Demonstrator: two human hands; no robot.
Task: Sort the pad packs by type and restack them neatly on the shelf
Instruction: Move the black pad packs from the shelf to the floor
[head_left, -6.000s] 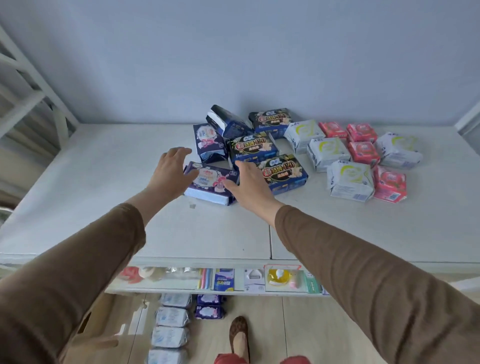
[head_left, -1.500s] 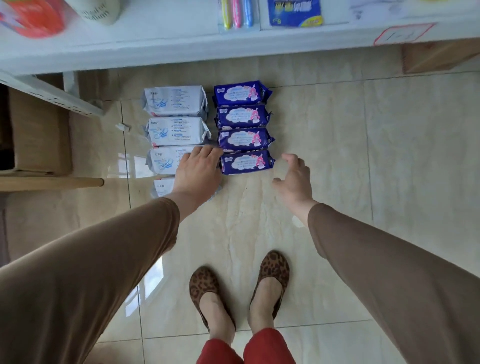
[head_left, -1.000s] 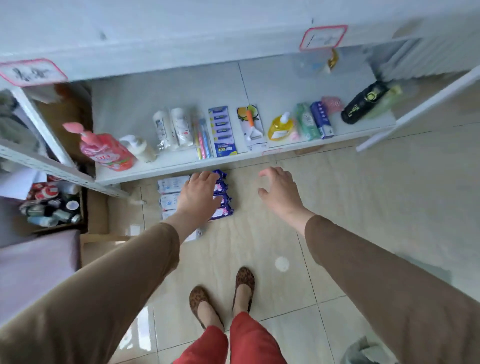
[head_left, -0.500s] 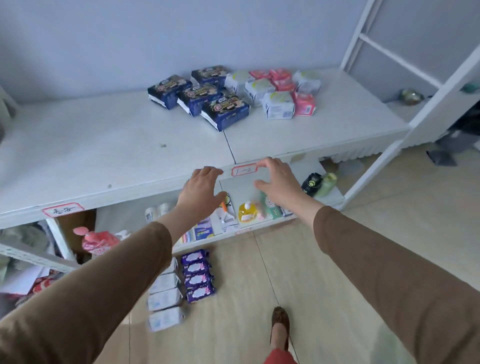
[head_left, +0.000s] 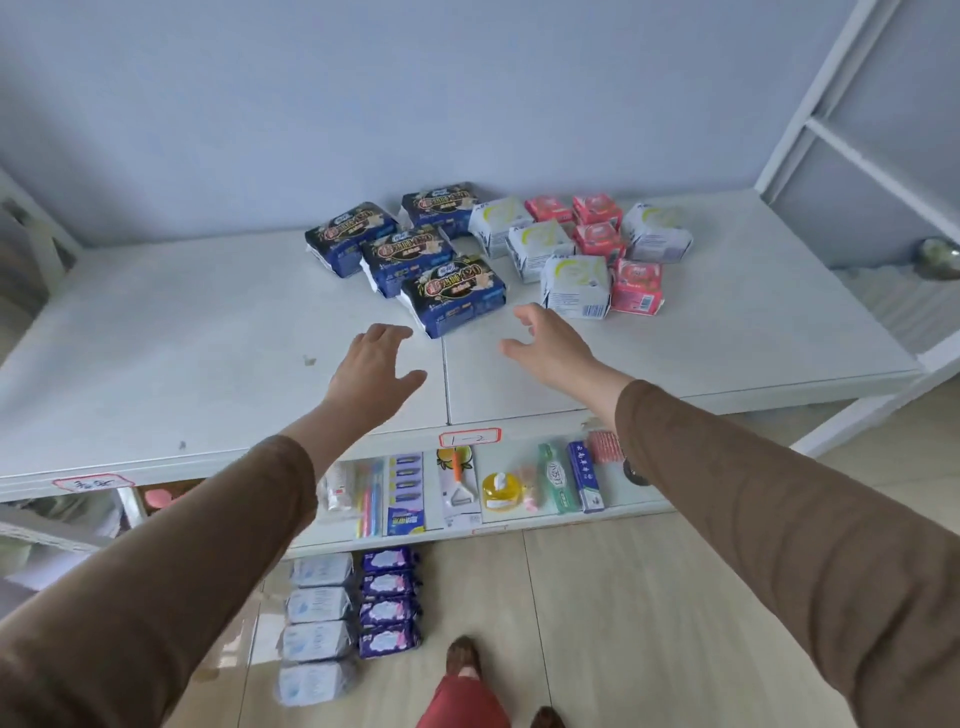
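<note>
On the white shelf top (head_left: 208, 353) lie several dark blue pad packs (head_left: 452, 293), several white-and-green packs (head_left: 574, 286) and several pink packs (head_left: 636, 286), clustered toward the back. My left hand (head_left: 371, 366) and my right hand (head_left: 550, 345) hover over the shelf with fingers spread, either side of the nearest dark blue pack and just short of it. Both hold nothing. On the floor below lie a row of purple packs (head_left: 389, 603) and, beside it, a row of pale blue-white packs (head_left: 317, 618).
A lower shelf (head_left: 519, 525) carries toothbrushes, a yellow bottle (head_left: 500, 491), tubes and boxes. A white frame post (head_left: 810, 98) rises at the right. Red-edged labels (head_left: 470, 438) sit on the shelf's front edge. My feet stand on the tiled floor (head_left: 597, 623).
I rose from the floor, where my hands were at the purple packs, and my view lifted to the shelf top. Both empty hands moved up and forward toward the dark blue packs.
</note>
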